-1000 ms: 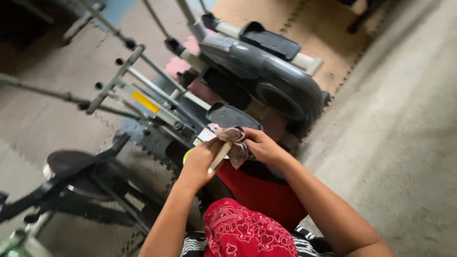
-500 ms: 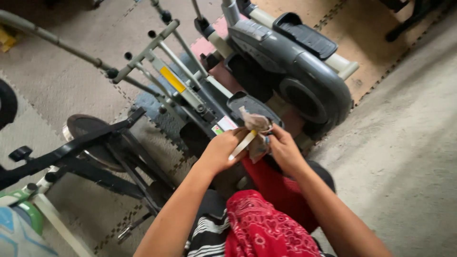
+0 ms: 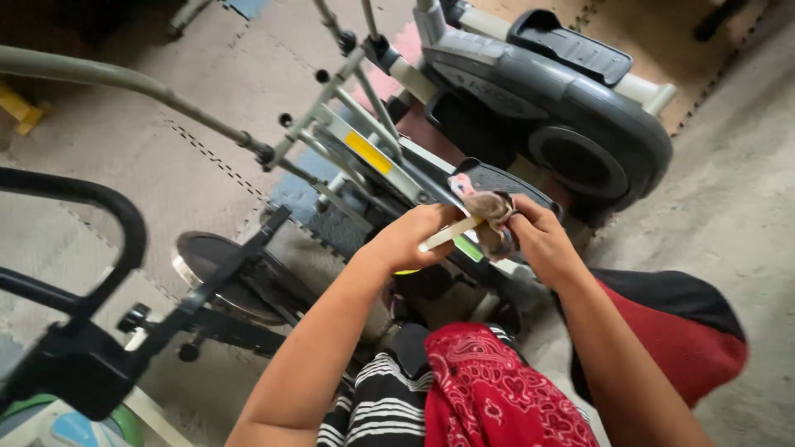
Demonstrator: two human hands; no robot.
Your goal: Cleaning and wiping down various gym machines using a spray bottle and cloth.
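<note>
The left hand (image 3: 410, 240) was closed on a pale stick (image 3: 450, 235), and the right hand (image 3: 542, 240) was pinched on a brown rag (image 3: 492, 217) bunched over the stick's far end, both held together above the black pedal (image 3: 517, 184) of a grey exercise machine (image 3: 571, 108). The rag looked soft, light and limp, best gripped by its bunched folds, while the stick seemed stiff and thin, best held along its bare shaft. A red bandana (image 3: 497, 389) lay below, on floor mats (image 3: 190, 99).
</note>
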